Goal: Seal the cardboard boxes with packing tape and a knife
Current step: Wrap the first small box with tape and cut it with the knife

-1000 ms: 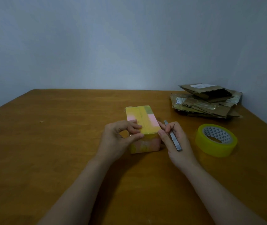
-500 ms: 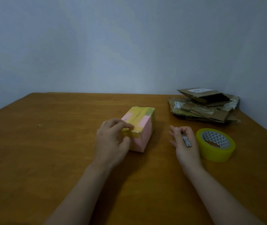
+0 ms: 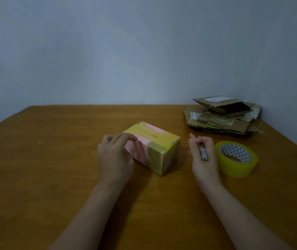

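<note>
A small cardboard box [image 3: 159, 141], pink and yellow with tape over its top, lies at an angle in the middle of the wooden table [image 3: 54, 177]. My left hand [image 3: 116, 156] grips the box's near left end, fingers over the top edge. To the right of the box, apart from it, my right hand [image 3: 202, 159] is closed around a slim grey knife [image 3: 203, 153], whose end sticks out toward me. A roll of yellow packing tape [image 3: 236, 158] lies flat just right of that hand.
A pile of flattened cardboard boxes [image 3: 223, 114] sits at the back right corner against the wall. The table's right edge runs diagonally close behind the tape roll. A small crumb [image 3: 39, 142] lies on the left.
My left hand has turned the box from lengthwise to diagonal. My right hand has let go of the box, moved right toward the tape and drawn the knife into its fist.
</note>
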